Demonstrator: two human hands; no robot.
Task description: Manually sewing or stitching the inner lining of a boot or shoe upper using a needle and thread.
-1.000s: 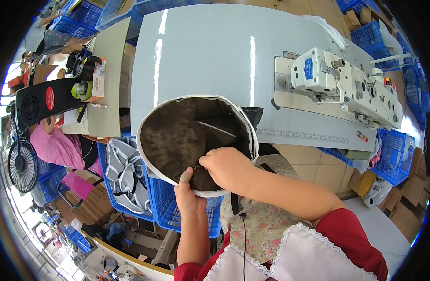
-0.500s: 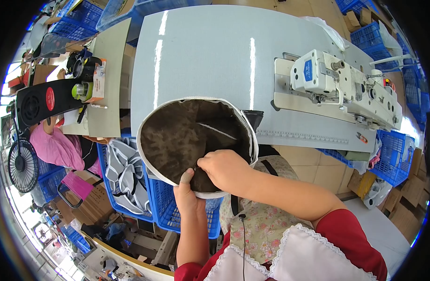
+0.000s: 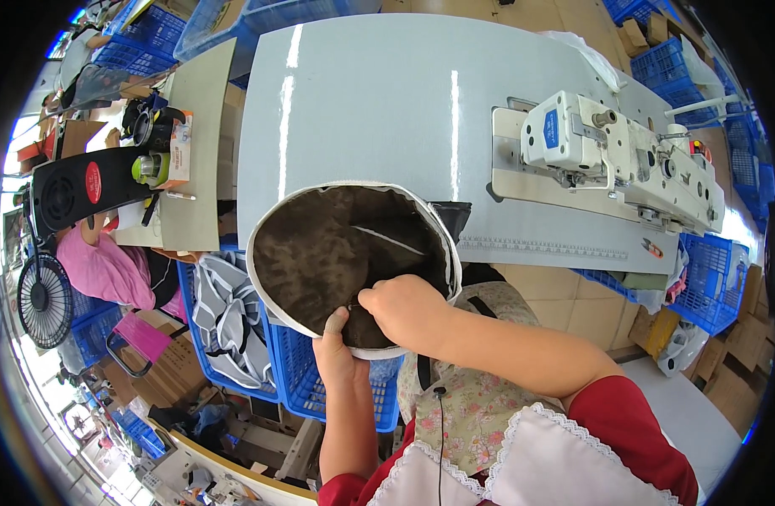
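A round, open fabric bag point(image 3: 311, 244) with a dark brown, fuzzy-looking inside and a pale rim lies tipped toward me at the table's near edge. A thin pale line runs across its inner wall. My left hand point(image 3: 340, 347) grips the near rim, thumb on the inside and fingers on the outside, where they are mostly hidden. Reaching in over the rim from the right, my right hand point(image 3: 404, 310) is closed, its fingertips pinching at the brown lining close to my left thumb. The exact spot under those fingertips is hidden.
A white sewing machine point(image 3: 590, 139) stands at the right of the grey table point(image 3: 362, 101), with a ruler strip point(image 3: 548, 245) and small snips point(image 3: 652, 248) near the front edge. Blue crates point(image 3: 299, 375) sit below left, one holding grey-white fabric. A person in pink point(image 3: 109, 261) is farther left.
My right hand has shifted very slightly, still inside the bag by the left thumb. The bag's far rim sits a little lower in view. My left hand keeps its grip.
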